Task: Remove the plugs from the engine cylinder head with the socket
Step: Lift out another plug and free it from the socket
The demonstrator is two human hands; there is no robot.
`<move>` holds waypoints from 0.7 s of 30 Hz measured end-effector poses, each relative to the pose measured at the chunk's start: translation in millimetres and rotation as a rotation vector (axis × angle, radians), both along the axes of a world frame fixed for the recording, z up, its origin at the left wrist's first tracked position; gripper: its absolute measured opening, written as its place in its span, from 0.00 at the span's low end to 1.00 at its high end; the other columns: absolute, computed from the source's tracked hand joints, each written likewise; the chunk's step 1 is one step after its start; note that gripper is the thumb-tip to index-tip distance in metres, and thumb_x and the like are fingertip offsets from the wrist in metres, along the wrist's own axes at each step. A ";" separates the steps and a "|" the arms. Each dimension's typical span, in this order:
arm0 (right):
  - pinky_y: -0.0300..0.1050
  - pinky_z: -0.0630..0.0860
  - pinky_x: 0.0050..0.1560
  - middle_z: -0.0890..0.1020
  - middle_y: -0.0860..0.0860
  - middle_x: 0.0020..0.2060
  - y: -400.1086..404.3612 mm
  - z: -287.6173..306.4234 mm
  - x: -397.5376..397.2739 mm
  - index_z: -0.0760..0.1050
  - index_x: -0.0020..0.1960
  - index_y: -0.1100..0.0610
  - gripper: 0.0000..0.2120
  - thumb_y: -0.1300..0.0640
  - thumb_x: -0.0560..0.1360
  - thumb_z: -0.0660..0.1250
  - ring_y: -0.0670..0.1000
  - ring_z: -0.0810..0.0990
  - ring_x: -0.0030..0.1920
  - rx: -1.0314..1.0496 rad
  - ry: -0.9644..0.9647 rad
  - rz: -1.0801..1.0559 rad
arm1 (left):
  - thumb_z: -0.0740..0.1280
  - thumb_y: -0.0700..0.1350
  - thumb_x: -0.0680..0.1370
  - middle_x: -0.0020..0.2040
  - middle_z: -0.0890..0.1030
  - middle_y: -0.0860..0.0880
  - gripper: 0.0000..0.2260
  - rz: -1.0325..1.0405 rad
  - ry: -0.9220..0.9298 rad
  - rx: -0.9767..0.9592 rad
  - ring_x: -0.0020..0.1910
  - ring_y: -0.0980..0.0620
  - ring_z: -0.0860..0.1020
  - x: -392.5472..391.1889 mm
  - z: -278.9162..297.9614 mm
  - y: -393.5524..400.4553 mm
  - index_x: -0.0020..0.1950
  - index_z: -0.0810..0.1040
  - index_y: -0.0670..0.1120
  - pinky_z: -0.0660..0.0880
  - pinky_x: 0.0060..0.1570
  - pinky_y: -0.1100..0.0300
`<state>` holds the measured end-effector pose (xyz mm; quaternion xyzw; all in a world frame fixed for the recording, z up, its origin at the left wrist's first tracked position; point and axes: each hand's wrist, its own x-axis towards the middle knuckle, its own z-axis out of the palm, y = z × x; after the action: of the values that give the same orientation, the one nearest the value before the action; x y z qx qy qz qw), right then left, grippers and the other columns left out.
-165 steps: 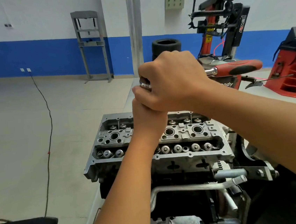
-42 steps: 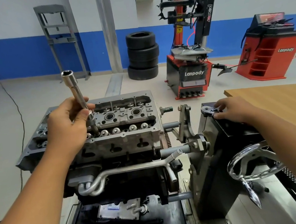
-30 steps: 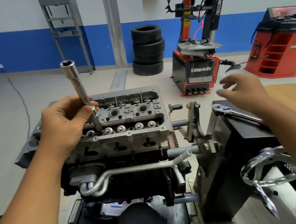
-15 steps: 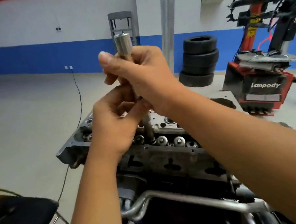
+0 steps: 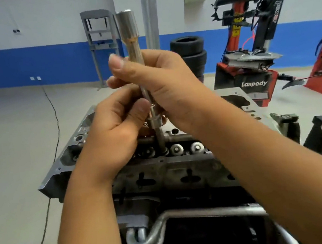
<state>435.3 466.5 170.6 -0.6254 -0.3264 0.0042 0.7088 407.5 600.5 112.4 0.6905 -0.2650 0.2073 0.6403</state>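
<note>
Socket [image 5: 130, 39]: rigid steel, slick; I grip its shaft with left hand [image 5: 115, 126] and right hand [image 5: 162, 86].
Cylinder head [image 5: 181, 171]: heavy, fixed.

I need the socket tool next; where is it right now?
In the head view the socket tool stands near-upright at centre, held by both the left hand and right hand, its lower end in the cylinder head.

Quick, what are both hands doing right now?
Left hand: closed, gripping the lower part of the socket tool.
Right hand: closed, gripping the same socket tool higher up.
</note>
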 end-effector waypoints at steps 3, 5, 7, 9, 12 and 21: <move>0.50 0.85 0.47 0.85 0.58 0.40 5.3 -31.0 -16.6 0.80 0.51 0.64 0.11 0.60 0.74 0.78 0.53 0.85 0.42 0.221 0.039 -0.211 | 0.66 0.44 0.82 0.56 0.87 0.51 0.12 0.034 -0.029 0.010 0.58 0.48 0.85 -1.0 3.0 -5.2 0.62 0.82 0.57 0.83 0.52 0.54; 0.47 0.84 0.45 0.86 0.56 0.39 6.7 -42.5 -20.2 0.80 0.49 0.64 0.09 0.63 0.74 0.78 0.53 0.86 0.40 0.363 0.081 -0.201 | 0.67 0.42 0.81 0.53 0.87 0.52 0.12 0.099 -0.058 0.006 0.55 0.52 0.86 -1.4 3.3 -11.3 0.61 0.83 0.56 0.82 0.50 0.60; 0.46 0.84 0.45 0.86 0.55 0.38 5.8 -45.3 -20.6 0.81 0.46 0.62 0.05 0.64 0.74 0.77 0.53 0.86 0.39 0.419 0.071 -0.203 | 0.68 0.42 0.81 0.53 0.87 0.51 0.12 0.128 -0.071 0.026 0.54 0.52 0.86 -2.3 3.4 -15.7 0.63 0.83 0.52 0.82 0.51 0.60; 0.48 0.84 0.48 0.86 0.53 0.38 4.6 -45.2 -19.6 0.83 0.45 0.59 0.03 0.62 0.75 0.77 0.52 0.85 0.41 0.433 0.063 -0.219 | 0.66 0.42 0.83 0.55 0.87 0.51 0.12 0.067 -0.038 0.072 0.57 0.52 0.85 -3.8 3.5 -15.6 0.65 0.82 0.50 0.81 0.54 0.61; 0.45 0.83 0.50 0.86 0.51 0.39 3.0 -48.9 -16.3 0.85 0.47 0.58 0.04 0.57 0.77 0.74 0.49 0.85 0.44 0.392 0.063 -0.201 | 0.62 0.45 0.86 0.60 0.86 0.49 0.13 -0.045 0.051 0.095 0.62 0.49 0.83 -7.8 2.7 -10.3 0.68 0.81 0.48 0.81 0.61 0.51; 0.53 0.82 0.49 0.86 0.58 0.44 -43.6 24.4 30.3 0.84 0.50 0.65 0.13 0.54 0.76 0.76 0.56 0.85 0.45 -0.434 -0.203 0.135 | 0.70 0.48 0.78 0.54 0.88 0.51 0.12 0.065 -0.017 -0.047 0.53 0.48 0.87 -7.2 -1.7 -6.7 0.60 0.85 0.55 0.85 0.49 0.55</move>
<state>465.6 422.9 195.0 -0.7369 -0.4285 0.0585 0.5196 400.3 593.8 110.7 0.6818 -0.2430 0.2398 0.6470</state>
